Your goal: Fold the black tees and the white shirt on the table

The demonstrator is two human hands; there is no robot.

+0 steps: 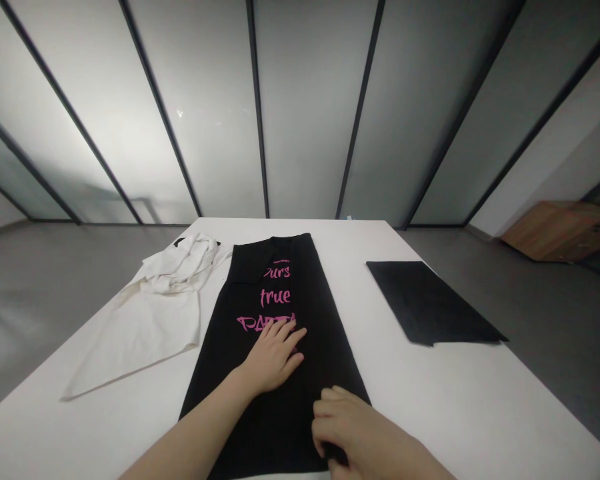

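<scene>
Creasing and slippage risks at a lettered black garment, right grip partly obscured

The black cloth garment with pink lettering [325, 320] lies lengthwise along the middle of the smooth white table [455, 393], its near hem close to the table's near edge. The left hand [273, 357] is open, palm down, fingers spread across the lowest legible line of print. The right hand [343, 423] is closed, apparently on a pinch of the cloth toward the table's near edge.

Risks, as judged: a pull from the right hand could drag the long folded panel askew if the left hand presses too lightly; pressing too hard could bunch the cloth beneath the palm. The smooth tabletop may let the whole garment slide. The crumpled white cloth garment [165, 307] on the table's left side reaches close to the black one and could be caught by a sweeping left forearm.

Limits of inspection: the folded panel cuts off the lettering, and the left hand covers more of it. The right thumb is partly out of view, so the thickness pinched cannot be told. The material of the flat black angular piece [425, 300] at the table's right side is hard to make out.
</scene>
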